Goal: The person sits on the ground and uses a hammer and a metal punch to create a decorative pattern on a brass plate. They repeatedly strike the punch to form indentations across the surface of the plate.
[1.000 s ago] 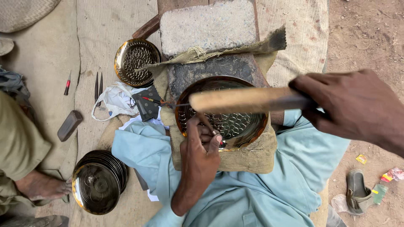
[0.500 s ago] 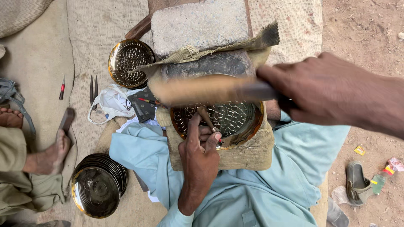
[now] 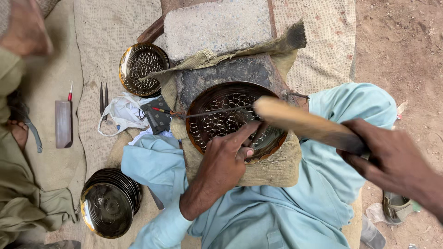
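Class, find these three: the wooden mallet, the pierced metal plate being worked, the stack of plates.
wooden mallet (image 3: 304, 123), head view, mid-shaft.
pierced metal plate (image 3: 217, 103), head view, upper patterned face.
stack of plates (image 3: 107, 210), head view, top plate's centre.

We see no screens, signs or readable labels. Closest to packaging: a crumpled white plastic bag (image 3: 121, 115) on the woven mat at about 9 o'clock from the frame centre, soft and shapeless, white with grey folds. At 4 o'clock, on the dirt near the lower right corner, lies a small crumpled clear wrapper (image 3: 376, 213), pale and translucent, its kind unclear. Nothing else of that sort.
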